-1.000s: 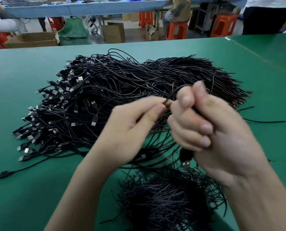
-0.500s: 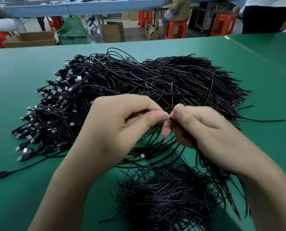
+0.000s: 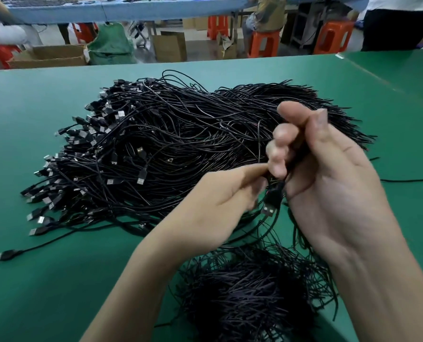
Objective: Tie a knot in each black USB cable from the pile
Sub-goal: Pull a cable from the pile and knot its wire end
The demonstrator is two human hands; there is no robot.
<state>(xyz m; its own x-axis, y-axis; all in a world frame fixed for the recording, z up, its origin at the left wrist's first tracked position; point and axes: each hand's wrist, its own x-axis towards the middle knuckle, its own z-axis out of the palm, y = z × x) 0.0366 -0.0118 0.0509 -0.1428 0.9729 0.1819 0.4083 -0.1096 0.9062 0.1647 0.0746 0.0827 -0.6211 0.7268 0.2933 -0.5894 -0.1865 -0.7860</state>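
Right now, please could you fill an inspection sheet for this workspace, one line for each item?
Surface: green table.
Job's things: large pile of black USB cables in the middle; smaller heap at the near edge.
Clutter: one stray cable lies right of the pile.
Grippers: left hand pinches the held cable; right hand curls its fingers round it.
Cables: its plug hangs between the hands.
Surroundings: orange stools, cardboard boxes, people beyond.

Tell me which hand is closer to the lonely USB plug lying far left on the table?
Left. The left hand is right of the USB plug; the right hand is even farther right.
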